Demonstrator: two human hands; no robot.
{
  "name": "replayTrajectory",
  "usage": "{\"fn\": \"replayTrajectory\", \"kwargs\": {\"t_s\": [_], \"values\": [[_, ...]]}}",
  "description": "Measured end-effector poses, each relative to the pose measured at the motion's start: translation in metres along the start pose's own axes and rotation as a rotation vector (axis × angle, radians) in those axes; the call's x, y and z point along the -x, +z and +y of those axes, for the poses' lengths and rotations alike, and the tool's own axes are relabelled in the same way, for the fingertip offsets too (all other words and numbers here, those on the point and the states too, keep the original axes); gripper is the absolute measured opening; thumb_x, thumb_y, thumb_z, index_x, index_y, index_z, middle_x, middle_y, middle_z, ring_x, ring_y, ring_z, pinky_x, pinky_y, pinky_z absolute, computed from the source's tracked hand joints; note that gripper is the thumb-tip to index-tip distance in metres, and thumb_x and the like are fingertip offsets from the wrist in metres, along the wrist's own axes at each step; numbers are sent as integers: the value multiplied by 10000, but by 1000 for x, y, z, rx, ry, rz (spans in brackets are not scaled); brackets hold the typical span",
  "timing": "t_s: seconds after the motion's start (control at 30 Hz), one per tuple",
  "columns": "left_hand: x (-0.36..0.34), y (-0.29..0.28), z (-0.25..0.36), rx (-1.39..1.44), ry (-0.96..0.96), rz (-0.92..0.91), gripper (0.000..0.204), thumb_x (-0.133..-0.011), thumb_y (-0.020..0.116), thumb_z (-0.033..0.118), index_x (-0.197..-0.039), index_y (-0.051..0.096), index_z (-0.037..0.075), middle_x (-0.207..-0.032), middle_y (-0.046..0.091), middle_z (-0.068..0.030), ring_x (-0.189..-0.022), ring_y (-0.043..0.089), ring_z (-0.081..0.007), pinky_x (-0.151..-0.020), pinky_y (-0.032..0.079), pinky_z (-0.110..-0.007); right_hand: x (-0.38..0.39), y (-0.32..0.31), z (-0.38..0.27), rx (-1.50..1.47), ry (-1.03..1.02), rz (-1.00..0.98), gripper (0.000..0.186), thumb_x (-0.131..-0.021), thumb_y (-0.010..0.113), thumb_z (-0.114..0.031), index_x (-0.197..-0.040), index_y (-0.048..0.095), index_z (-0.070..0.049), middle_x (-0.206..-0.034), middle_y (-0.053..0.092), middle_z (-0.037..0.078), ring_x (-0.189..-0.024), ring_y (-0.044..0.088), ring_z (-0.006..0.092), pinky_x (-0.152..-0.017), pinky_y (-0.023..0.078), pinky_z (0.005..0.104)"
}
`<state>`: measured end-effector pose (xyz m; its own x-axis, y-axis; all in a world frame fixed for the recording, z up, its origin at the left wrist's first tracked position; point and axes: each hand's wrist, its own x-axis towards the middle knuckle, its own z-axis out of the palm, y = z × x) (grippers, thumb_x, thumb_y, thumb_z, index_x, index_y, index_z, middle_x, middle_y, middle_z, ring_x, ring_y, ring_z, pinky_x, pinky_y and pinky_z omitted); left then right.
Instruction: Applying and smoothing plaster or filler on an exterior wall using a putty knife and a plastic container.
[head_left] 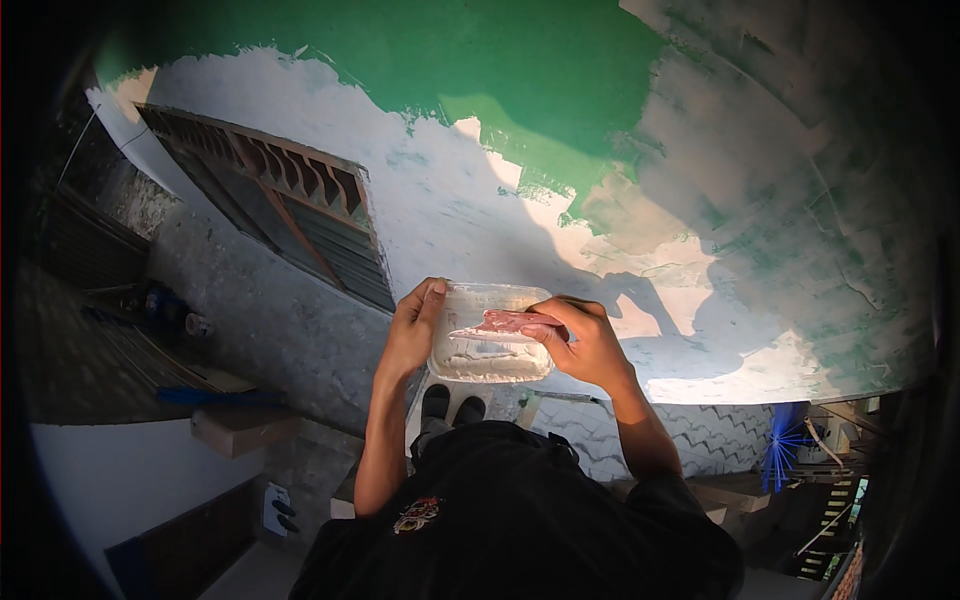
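My left hand grips the left side of a translucent plastic tub with whitish paste inside. My right hand is closed on a pink scraper coated with paste, held over the inside of the tub. Ahead of me a wall is green above, with rough white and greyish patches spread over much of it. A shadow of a person falls on its right part.
A barred window is at the upper left. Below are a grey concrete floor, my dark sandals and patterned tiles. A blue bristly object stands at the right, a wooden block at the left.
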<state>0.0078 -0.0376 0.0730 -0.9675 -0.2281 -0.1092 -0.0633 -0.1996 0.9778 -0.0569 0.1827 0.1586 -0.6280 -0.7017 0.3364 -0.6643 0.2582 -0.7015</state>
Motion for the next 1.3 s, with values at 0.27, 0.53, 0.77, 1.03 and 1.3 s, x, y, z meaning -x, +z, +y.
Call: {"fn": "replayTrajectory", "kwargs": {"t_s": [0.27,0.53,0.77,1.03,1.3], "values": [[-2,0,-13,8,55,83,376,-1062,462,351,-936,626,37,-746,515,66,-717,428,-35,-656,377,-227,14,11,15,76,-132,-109,127,-862,704,-115,-935,661,-21,-765,659,128,-677,631,316,-603,486,403],[-3,0,-23,14,85,189,391,-1059,468,363,-939,635,30,-743,519,61,-699,423,-37,-637,373,-227,19,16,20,-4,-48,-171,161,-819,727,-52,-962,675,-1,-812,687,143,-686,647,312,-597,489,366],[4,15,-21,-154,53,232,392,-1057,463,344,-945,627,6,-749,527,51,-708,438,-53,-643,390,-249,21,9,29,-84,57,-257,157,-854,718,-91,-960,660,8,-813,691,168,-682,661,317,-592,483,357],[9,6,-22,-54,35,276,374,-1053,479,340,-946,639,19,-764,552,46,-721,465,-51,-660,406,-241,15,-1,46,-507,352,-41,174,-945,679,-154,-893,621,2,-702,567,-19,-609,493,43,-530,404,230],[13,-3,-36,56,-5,274,358,-1052,485,337,-940,653,41,-784,570,54,-724,473,-38,-662,406,-229,-27,-10,-1,-909,171,839,113,-954,640,-85,-994,549,-32,-965,625,36,-776,541,60,-682,461,242]]}}
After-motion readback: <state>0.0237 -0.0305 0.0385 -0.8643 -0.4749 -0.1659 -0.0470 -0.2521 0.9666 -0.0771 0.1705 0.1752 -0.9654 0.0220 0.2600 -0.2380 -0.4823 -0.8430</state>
